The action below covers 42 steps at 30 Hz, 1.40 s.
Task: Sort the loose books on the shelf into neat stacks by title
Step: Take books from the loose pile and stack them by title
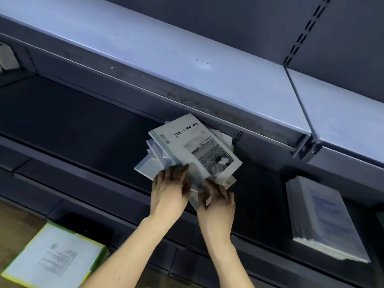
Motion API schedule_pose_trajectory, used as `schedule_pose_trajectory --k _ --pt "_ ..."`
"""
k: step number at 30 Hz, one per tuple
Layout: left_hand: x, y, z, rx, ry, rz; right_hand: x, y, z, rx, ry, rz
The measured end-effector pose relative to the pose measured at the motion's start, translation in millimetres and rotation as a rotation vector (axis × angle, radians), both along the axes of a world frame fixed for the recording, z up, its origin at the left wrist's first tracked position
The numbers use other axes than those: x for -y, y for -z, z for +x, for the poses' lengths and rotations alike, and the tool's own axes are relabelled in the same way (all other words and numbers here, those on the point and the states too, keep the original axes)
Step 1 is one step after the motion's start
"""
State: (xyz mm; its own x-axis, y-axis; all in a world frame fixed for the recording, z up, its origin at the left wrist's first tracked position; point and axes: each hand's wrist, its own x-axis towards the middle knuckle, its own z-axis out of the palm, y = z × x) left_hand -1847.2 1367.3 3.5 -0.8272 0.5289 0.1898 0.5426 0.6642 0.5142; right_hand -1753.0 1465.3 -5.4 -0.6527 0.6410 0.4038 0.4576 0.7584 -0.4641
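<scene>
Though the view is tilted, I read the scene from the left: a yellow-edged stack of papers (55, 257) lies low at the corner, well apart from the work. On the dark lower shelf (83, 121) sits the loose pile of books (158, 161), fanned and askew, with a "Time & Memory" book (195, 146) on top. That top book's long axis runs away from me, slanting up and left towards the shelf back, and its near short edge is the one under my hands. My left hand (169, 190) rests with fingers curled over the near left part of the pile; my right hand (218, 197) pinches the near edge of the top book, thumb above. Both are on the pile, the right nearer the top book's corner. Further right, well apart on the same shelf, a neat stack of books (324, 219) lies squared up. I judge the top book is about to be drawn towards me.
</scene>
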Motion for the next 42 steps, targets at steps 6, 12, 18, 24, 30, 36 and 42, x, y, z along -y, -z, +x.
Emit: schedule_pose_trajectory --k 6,12,18,24,30,36,42 --pt "-11 -1 9 0.060 -0.125 -0.038 -9 -8 8 -0.113 -0.097 -0.364" --pt "-12 3 7 0.082 -0.113 -0.106 -45 -8 16 -0.028 0.188 -0.407" --pt "-4 2 1 0.006 -0.062 -0.105 -42 -10 32 -0.074 0.116 -0.823" --pt "2 0 1 -0.002 -0.016 -0.106 -24 -14 37 -0.204 0.157 -0.990" --pt "7 -3 -3 -0.024 0.057 -0.070 -13 -26 52 -0.284 0.156 -0.891" --pt "4 -3 -4 -0.062 0.107 -0.124 -11 -28 82 -0.393 0.309 -0.846" --pt "-18 -3 18 -0.061 0.266 -0.074 -18 -24 120 -0.539 0.476 -0.863"
